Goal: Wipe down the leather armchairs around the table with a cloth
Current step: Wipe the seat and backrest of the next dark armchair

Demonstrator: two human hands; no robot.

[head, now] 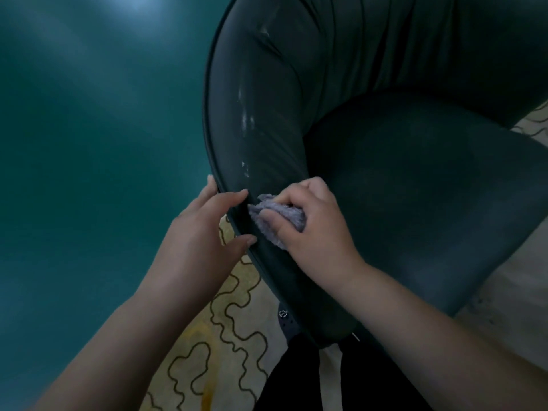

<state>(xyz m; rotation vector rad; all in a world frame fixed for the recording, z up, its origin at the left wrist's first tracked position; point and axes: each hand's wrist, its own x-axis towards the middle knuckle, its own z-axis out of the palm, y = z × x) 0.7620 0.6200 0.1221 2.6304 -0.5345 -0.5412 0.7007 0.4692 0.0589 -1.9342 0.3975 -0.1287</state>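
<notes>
Nearest to the camera, below the armchair, black trousers and a dark shoe stand on a pale carpet with a dark wavy line pattern. Just above them, at the near end of the armchair's arm, the right hand grips a crumpled grey-lilac cloth, its fingers curled over it and the thumb laid across, and presses it against the inner side of the arm. Beside it, the left hand has its fingers spread and straight; the fingertips touch the piped edge of the arm, and one finger reaches round to the outer side. Farther along the same arm, pale scuff marks show on the dark teal leather. Right of the arm lies the seat cushion, and beyond it the pleated backrest. Left of the armchair a large, blurred teal surface fills the view.
</notes>
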